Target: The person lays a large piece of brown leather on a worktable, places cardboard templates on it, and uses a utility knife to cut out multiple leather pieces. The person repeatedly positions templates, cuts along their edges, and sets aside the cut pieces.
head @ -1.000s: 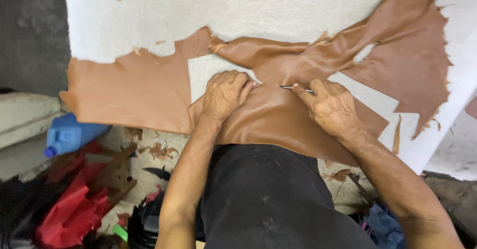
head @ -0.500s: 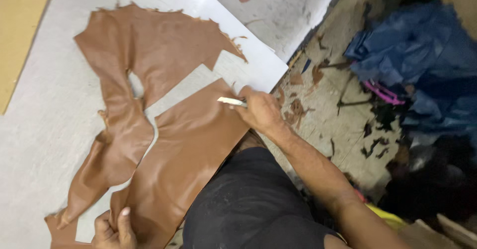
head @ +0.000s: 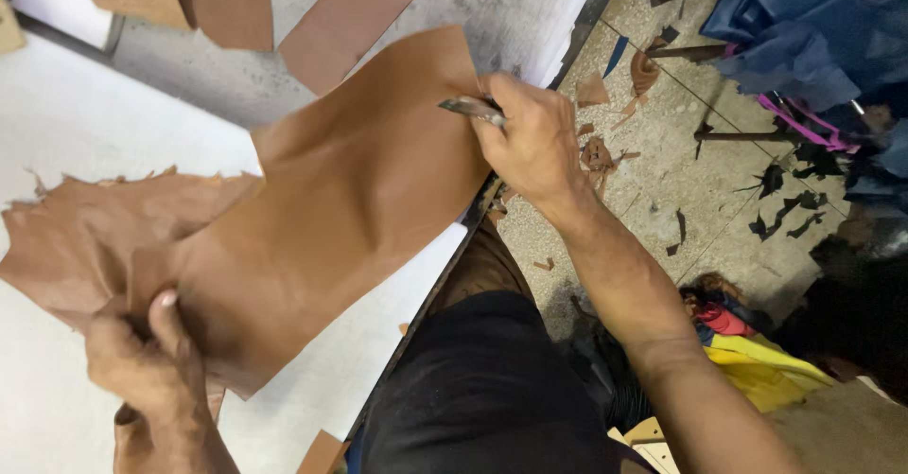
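Note:
A large cut piece of brown leather (head: pixel 350 190) is lifted off the white table (head: pixel 85 124), held between both hands. My left hand (head: pixel 142 365) pinches its lower left corner, thumb on top. My right hand (head: pixel 534 143) grips its upper right edge and also holds a thin metal blade tool (head: pixel 470 108) that points left. Beneath and to the left lies the ragged rest of the brown hide (head: pixel 66 237), flat on the table.
More brown leather strips (head: pixel 340 15) and pieces (head: pixel 222 1) lie at the table's far end. The tiled floor (head: pixel 700 181) to the right is littered with leather scraps. Dark blue cloth (head: pixel 804 29) is piled at the top right, red and yellow material (head: pixel 757 356) near my leg.
The view has swung further right. The cut leather piece, which lay flat on the table, is now raised, with both hands holding it at opposite ends.

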